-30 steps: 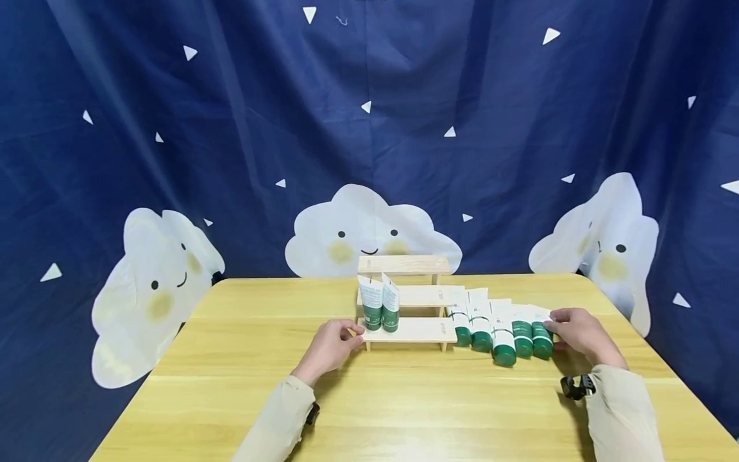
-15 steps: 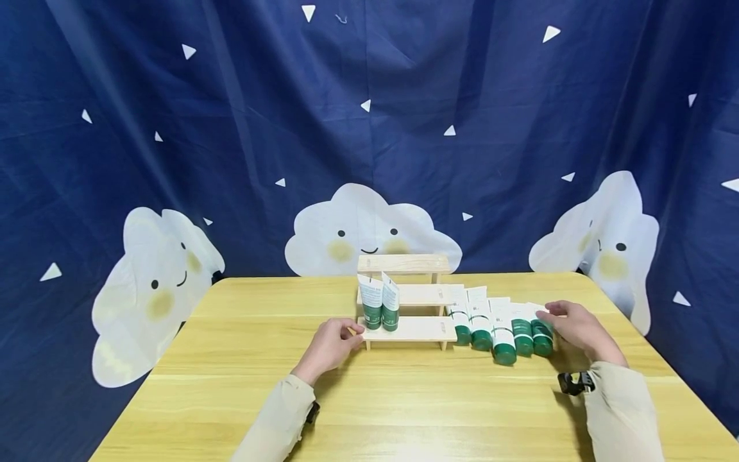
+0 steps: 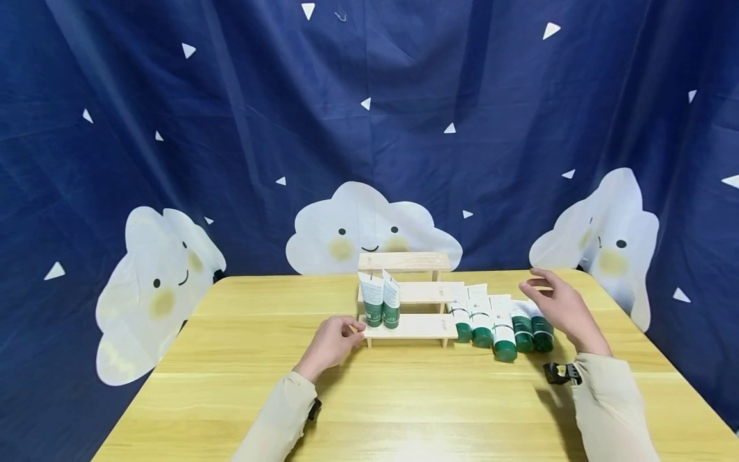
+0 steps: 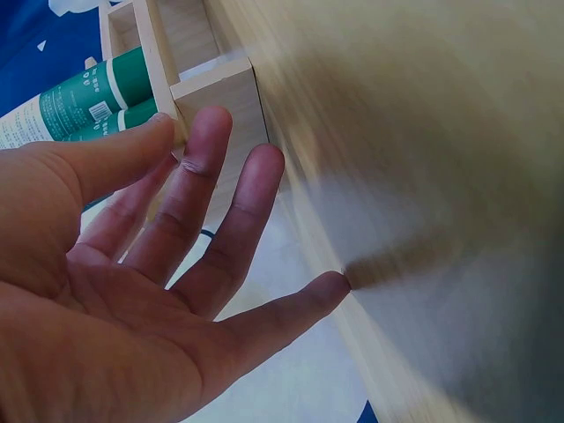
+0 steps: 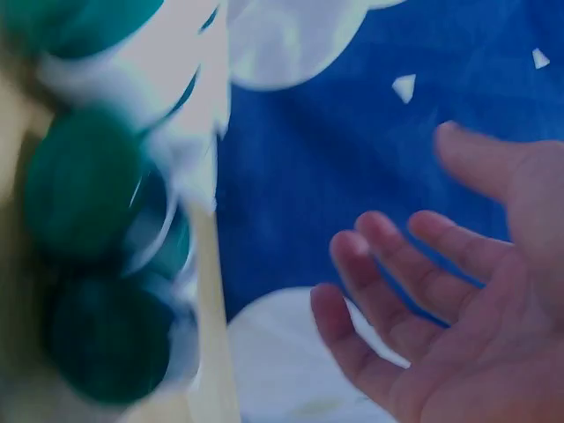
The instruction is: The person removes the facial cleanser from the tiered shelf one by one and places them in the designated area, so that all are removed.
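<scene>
A three-step wooden rack point(image 3: 408, 326) stands at the back of the table. Two green-and-white squeeze tubes point(image 3: 374, 308) stand upright, side by side, at the left of its lowest step. My left hand point(image 3: 330, 345) holds the left end of that step with thumb and forefinger; the left wrist view shows its other fingers point(image 4: 256, 189) spread loosely. Several more tubes point(image 3: 501, 324) lie in a row right of the rack, green caps toward me. Above the row's right end hovers my right hand point(image 3: 562, 311), fingers relaxed and apart, nothing in it.
The wooden table point(image 3: 439, 398) has its far edge close behind the rack. A dark blue curtain point(image 3: 369, 141) with white clouds and triangles hangs behind and at both sides. A black wrist camera point(image 3: 559, 373) sits at the right cuff.
My right hand has come off the rightmost lying tube, rising and shifting slightly left and away from me. My left hand has stayed at the rack.
</scene>
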`<state>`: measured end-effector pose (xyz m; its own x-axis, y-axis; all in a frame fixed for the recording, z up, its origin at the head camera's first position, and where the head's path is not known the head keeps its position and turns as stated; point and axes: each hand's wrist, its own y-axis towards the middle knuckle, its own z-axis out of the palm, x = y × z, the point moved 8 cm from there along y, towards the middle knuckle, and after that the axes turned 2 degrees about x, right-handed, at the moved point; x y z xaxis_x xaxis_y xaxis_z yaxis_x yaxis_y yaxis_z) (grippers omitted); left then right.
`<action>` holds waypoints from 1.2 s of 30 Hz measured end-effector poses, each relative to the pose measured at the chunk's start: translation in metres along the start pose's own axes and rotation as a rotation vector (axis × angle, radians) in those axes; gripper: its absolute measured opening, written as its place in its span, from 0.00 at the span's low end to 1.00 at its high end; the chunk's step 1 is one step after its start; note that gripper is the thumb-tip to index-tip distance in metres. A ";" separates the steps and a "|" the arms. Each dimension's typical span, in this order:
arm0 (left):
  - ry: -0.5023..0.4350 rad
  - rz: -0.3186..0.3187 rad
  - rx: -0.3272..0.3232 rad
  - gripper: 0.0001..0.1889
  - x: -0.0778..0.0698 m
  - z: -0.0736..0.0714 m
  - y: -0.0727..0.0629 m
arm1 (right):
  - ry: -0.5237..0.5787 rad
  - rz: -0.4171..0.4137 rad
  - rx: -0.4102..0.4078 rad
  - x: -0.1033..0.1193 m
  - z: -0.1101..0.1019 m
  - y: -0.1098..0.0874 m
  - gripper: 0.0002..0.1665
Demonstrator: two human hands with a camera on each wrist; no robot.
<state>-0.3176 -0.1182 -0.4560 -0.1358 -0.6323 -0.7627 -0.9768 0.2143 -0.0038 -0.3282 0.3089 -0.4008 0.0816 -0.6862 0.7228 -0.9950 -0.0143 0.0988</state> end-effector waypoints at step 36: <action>-0.001 0.005 0.001 0.06 -0.001 0.000 -0.001 | 0.098 -0.561 -0.208 0.168 0.079 -0.028 0.20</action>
<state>-0.3169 -0.1183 -0.4551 -0.1405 -0.6307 -0.7632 -0.9759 0.2181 -0.0006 -0.2912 0.1366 -0.3355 0.6052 -0.5450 0.5803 -0.7672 -0.2049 0.6077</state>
